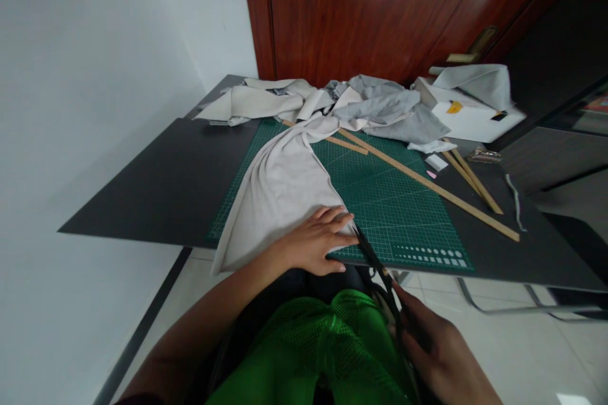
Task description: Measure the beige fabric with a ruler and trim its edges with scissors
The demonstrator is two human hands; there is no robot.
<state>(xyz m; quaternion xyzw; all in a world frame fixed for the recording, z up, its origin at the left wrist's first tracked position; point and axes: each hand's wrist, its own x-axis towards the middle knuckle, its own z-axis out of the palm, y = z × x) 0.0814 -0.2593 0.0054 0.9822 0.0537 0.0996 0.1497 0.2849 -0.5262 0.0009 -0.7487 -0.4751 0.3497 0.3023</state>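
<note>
A pale grey cloth (285,193) lies over the table's near edge, its far end gathered into folds. My left hand (320,240) rests flat on the cloth's near right corner, fingers spread toward the right. In my right hand (432,345) is a pair of black scissors (373,257), gripped by the handles in front of the table. Their blades point up and left, with the tips at the cloth's right edge beside my left fingertips. Whether the blades touch the fabric, I cannot tell.
Under the cloth is a green cutting mat (399,202) on a dark table (190,171). A long wooden ruler (437,188) crosses the mat. Heaped fabric pieces (380,104) line the back, beside a white box (475,117). More wooden strips (475,180) lie at the right.
</note>
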